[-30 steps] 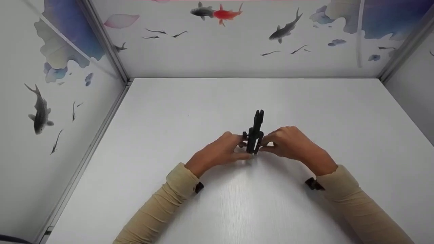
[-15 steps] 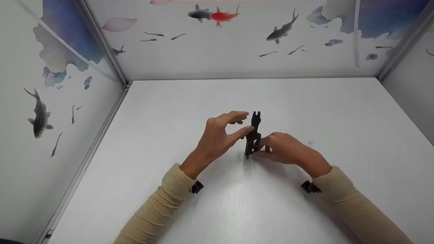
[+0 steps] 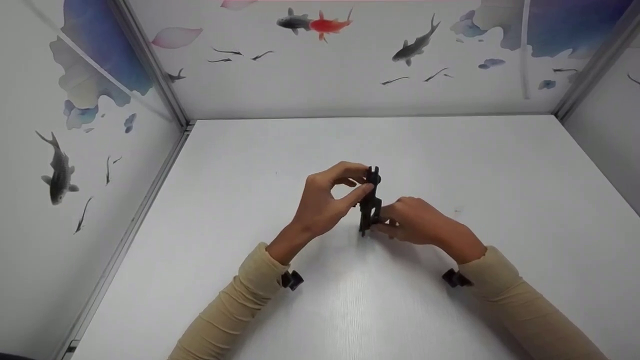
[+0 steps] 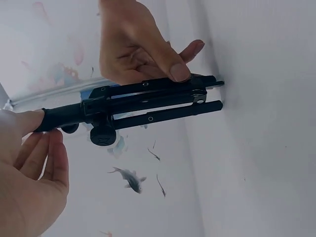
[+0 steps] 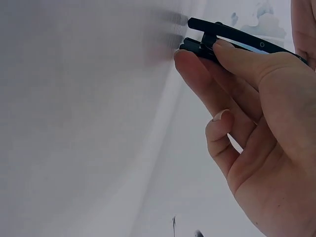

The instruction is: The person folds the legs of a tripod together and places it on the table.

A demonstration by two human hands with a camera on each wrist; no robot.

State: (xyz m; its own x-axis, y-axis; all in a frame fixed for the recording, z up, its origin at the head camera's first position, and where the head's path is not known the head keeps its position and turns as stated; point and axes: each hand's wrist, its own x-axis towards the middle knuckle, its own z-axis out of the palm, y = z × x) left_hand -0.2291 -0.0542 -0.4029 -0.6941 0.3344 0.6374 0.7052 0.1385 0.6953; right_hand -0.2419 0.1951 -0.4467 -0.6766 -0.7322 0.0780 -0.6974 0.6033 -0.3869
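A small black tripod (image 3: 370,204) stands nearly upright between the two hands in the head view, its feet close over the white table. My left hand (image 3: 322,202) pinches its upper end between thumb and fingers. Lower down, my right hand (image 3: 422,222) grips one leg near the foot. The left wrist view shows the long legs (image 4: 170,112) close together, with a round knob (image 4: 102,135) at their upper end. In the right wrist view, thumb and forefinger hold the leg ends, and another leg (image 5: 237,35) lies apart just beside them.
The white tabletop (image 3: 250,160) spreads around the hands. Upright panels printed with fish border it at the back (image 3: 330,75), left (image 3: 30,225) and right. A small black wrist camera (image 3: 292,280) sits under the left sleeve cuff, another (image 3: 455,277) under the right.
My left hand has risen from the tripod's lower part to its upper end and now pinches it. The tripod has shifted slightly left. My right hand stays low at the leg.
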